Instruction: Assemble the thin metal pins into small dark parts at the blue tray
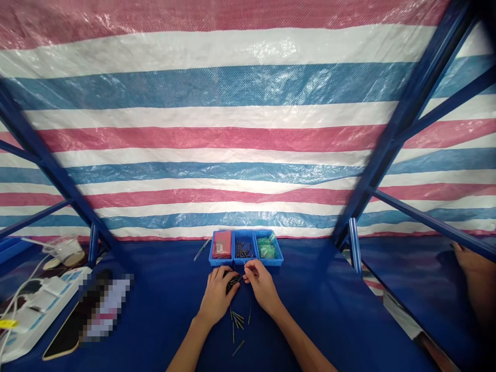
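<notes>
My left hand (217,293) is curled round a bunch of thin dark rods (232,283) that look like small drill bits. Close beside it, my right hand (260,284) has its thumb and fingertips pinched together; what lies between them is too small to make out. Several loose brass-coloured drill bits (237,319) lie on the blue table below the hands. Just beyond the hands stands a blue three-part tray (243,262). Red packets (222,245) fill its left compartment, dark drill bits (244,250) lie in the middle one, and green packets (266,248) in the right one.
A pen (202,249) lies left of the tray. At the left are a white power strip (46,310) with plugs, and a phone (67,330) beside a blurred patch. Blue metal posts (366,181) flank a striped sheet (232,139). Another person's arm (478,281) shows at far right.
</notes>
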The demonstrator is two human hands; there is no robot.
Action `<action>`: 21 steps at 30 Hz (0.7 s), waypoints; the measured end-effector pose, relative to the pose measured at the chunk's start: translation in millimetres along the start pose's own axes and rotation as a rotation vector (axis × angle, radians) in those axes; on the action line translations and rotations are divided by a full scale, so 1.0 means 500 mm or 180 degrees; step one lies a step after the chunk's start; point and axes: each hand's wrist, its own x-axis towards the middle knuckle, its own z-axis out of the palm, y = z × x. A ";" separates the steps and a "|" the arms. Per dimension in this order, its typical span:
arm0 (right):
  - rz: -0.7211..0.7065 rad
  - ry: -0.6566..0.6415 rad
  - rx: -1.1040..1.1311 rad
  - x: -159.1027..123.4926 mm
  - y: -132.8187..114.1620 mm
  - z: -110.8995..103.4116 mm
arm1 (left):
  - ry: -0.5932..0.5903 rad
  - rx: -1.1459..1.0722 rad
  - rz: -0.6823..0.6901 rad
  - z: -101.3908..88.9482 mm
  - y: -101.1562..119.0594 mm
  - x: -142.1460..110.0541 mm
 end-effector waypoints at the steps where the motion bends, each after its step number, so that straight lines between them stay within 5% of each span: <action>1: 0.0043 0.0068 -0.0012 0.000 -0.001 -0.002 | 0.0010 0.0010 0.0011 0.000 0.000 0.000; 11: 0.0019 0.0309 -0.0230 -0.001 -0.015 -0.020 | -0.0010 0.0001 0.0018 -0.002 0.001 0.001; 21: 0.0195 -0.0080 0.0100 0.001 -0.013 -0.017 | -0.0056 -0.0051 -0.0020 -0.001 0.001 0.001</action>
